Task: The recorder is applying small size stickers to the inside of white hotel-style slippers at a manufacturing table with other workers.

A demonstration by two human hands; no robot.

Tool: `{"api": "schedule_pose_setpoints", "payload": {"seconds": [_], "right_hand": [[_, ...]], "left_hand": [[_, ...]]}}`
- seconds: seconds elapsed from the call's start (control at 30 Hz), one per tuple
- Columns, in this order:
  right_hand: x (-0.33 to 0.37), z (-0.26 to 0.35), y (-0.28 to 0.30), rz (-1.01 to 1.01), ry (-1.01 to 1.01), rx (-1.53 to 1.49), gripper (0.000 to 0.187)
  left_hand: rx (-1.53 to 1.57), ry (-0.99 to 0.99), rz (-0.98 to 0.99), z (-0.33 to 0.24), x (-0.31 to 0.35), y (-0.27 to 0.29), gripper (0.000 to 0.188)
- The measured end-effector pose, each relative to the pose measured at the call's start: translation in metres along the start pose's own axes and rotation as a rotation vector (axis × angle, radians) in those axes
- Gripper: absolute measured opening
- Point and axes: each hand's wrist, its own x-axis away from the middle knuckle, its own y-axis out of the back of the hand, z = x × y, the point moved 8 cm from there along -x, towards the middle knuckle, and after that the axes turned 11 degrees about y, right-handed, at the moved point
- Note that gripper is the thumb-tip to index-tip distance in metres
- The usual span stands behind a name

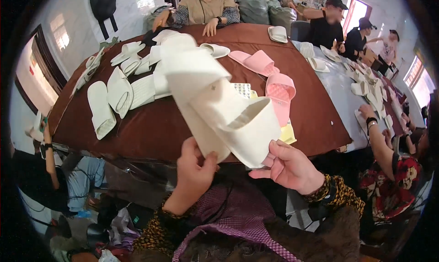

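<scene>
Two white slippers are held up in front of me above the near edge of the table, partly overlapping. My left hand pinches the near end of the left slipper, whose upper part is smeared by motion. With thumb and fingers, my right hand grips the near end of the right slipper, its strap opening showing. Just behind lie a pink slipper and another pink slipper. Beneath them a yellow sheet and a sheet with small printed marks are partly hidden by the held pair.
A brown cloth covers the table. Several white slippers lie on its left side, and one at the far edge. Across from me a person rests their hands there. Other people work at a slipper-strewn table on the right.
</scene>
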Motion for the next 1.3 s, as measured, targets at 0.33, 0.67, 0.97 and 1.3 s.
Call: {"api": "schedule_pose_setpoints", "payload": {"seconds": [0.33,0.67,0.97,1.3], "right_hand": [[-0.015,0.013,-0.024,0.149,0.176,-0.226,0.03],[-0.028,0.072,-0.002,0.338,0.314,-0.491,0.022],[-0.025,0.17,0.068,0.127,0.688,-0.221,0.02],[-0.055,0.161,0.204,-0.464,0.595,-0.153,0.037]], "left_hand": [[-0.147,-0.123,0.14,-0.003,0.013,-0.044,0.037],[-0.058,-0.149,0.26,-0.017,-0.004,-0.068,0.043],[-0.149,-0.088,0.262,-0.024,-0.012,-0.047,0.037],[-0.29,-0.539,0.121,-0.129,-0.001,-0.021,0.071]]}}
